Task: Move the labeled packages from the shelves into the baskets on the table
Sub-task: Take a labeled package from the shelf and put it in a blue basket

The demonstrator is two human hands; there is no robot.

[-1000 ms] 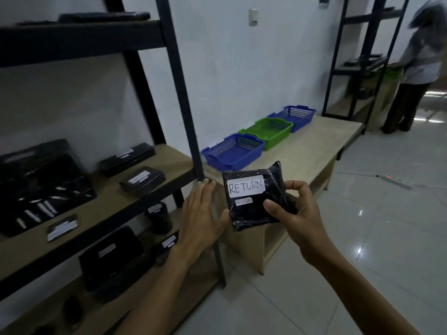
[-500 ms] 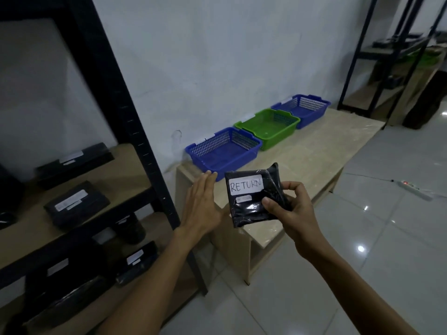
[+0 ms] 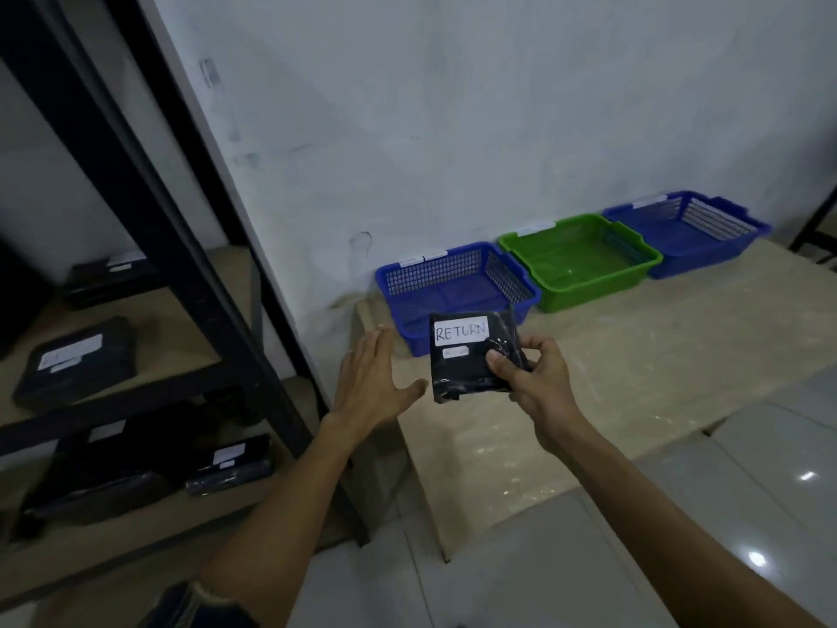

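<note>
My right hand (image 3: 536, 385) pinches a small black package (image 3: 471, 355) with a white label reading RETURN, held upright just in front of the near blue basket (image 3: 457, 283). My left hand (image 3: 373, 385) hovers beside the package with fingers spread, apart from it. On the wooden table (image 3: 611, 369) a green basket (image 3: 579, 260) and a far blue basket (image 3: 688, 231) stand in a row along the wall. All three baskets look empty. More black labeled packages (image 3: 74, 362) lie on the shelves at left.
A black metal shelf rack (image 3: 149, 210) with wooden boards fills the left side; its front post stands close to the table's left end. Another package (image 3: 231, 462) lies on the lower board. Glossy tiled floor (image 3: 679, 537) spreads to the right.
My view has swung right and moved closer to the table; the baskets are now nearer. My right hand has carried the RETURN package up to the near blue basket. My left hand stays open alongside.
</note>
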